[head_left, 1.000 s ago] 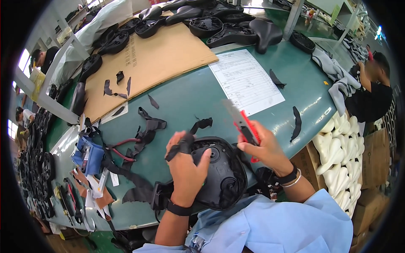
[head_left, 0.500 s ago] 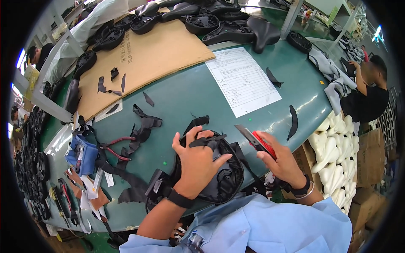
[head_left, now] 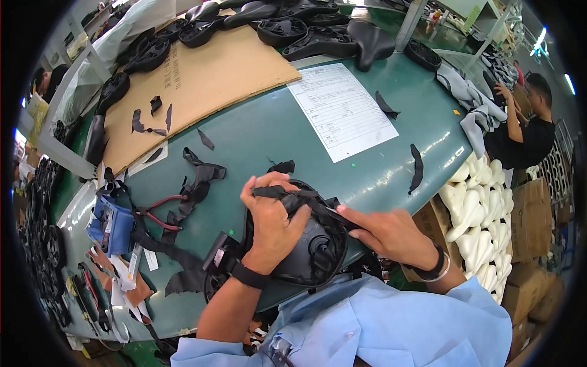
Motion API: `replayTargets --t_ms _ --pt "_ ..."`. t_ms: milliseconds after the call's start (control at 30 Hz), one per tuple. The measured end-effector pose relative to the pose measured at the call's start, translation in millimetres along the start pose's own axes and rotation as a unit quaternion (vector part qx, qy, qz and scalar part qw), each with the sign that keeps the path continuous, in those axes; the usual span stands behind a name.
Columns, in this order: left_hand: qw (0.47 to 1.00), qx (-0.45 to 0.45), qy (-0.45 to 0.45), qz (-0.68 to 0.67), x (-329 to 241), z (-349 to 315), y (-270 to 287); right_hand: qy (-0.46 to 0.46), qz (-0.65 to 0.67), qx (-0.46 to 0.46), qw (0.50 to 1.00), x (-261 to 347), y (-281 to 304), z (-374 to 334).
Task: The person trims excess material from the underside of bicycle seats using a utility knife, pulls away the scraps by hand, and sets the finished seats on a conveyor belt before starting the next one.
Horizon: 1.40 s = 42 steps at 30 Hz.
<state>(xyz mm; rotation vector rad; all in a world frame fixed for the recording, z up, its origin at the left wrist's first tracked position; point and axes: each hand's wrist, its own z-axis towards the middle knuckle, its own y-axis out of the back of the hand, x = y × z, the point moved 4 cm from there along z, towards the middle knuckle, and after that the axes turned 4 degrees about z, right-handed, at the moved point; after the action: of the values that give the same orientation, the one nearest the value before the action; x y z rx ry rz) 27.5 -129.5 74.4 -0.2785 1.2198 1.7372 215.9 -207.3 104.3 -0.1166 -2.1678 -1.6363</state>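
The saddle (head_left: 306, 244) lies underside up at the near edge of the green table (head_left: 269, 134), at 6 o'clock in the view. Its long axis runs from 7 o'clock to 1 o'clock; which end is the nose cannot be told, since hands and sleeve cover both ends.

The left hand (head_left: 272, 223) is closed over the saddle's left rim, fingers curled and pinching a black strip (head_left: 281, 191) stretched across the top edge. The right hand (head_left: 388, 232) lies at 3 o'clock of the saddle, fingers nearly straight and together, fingertips pressed on the cover edge; whether it holds a tool cannot be told.

Counts:
- Saddle in hand: one.
- Loose black scraps at 12 to 2 o'clock of the saddle: three, one just beyond it (head_left: 282, 166), one on the paper's right edge (head_left: 386, 106), one near the table's right rim (head_left: 417, 169).
- Paper sheet (head_left: 339, 110): one.
- Cardboard sheet (head_left: 202, 79): one, at 11 o'clock, bearing several small scraps.
- Red-handled pliers (head_left: 160, 211): one, at 9 o'clock.
- Blue pouch (head_left: 110, 223): one, beyond the pliers.

More saddles (head_left: 318, 33) line the far edge; their number cannot be told. A second person (head_left: 520, 131) stands at 2 o'clock.
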Motion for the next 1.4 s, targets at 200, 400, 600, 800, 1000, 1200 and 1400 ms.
replayTargets --t_ms 200,400,600,800,1000,1200,1400 --pt "0.962 -0.130 0.201 -0.132 21.5 -2.1 29.9 0.046 -0.055 -0.009 0.997 7.4 14.1 -21.9" --pt "0.810 -0.050 0.445 -0.379 21.2 -52.5 36.7 0.233 -0.139 -0.049 0.961 -19.2 48.0 74.9" --pt "0.813 -0.088 0.326 -0.475 -0.8 -49.6 39.9 0.329 -0.176 0.041 0.927 12.6 47.6 77.9" --pt "0.862 -0.222 0.209 -0.406 -4.9 -25.4 126.9 0.161 -0.210 0.060 0.963 -10.3 40.2 13.4" --pt "0.956 0.185 0.001 0.227 -10.3 -0.8 63.1 0.142 -0.165 0.054 0.975 -10.4 41.0 12.5" --pt "0.956 0.292 -0.012 0.032 -16.3 -22.1 6.0 0.198 -0.118 0.040 0.972 -14.9 47.2 37.6" --pt "0.874 0.153 0.093 -0.452 -9.8 -3.7 12.4 0.206 -0.190 0.073 0.957 -8.5 43.8 37.7"
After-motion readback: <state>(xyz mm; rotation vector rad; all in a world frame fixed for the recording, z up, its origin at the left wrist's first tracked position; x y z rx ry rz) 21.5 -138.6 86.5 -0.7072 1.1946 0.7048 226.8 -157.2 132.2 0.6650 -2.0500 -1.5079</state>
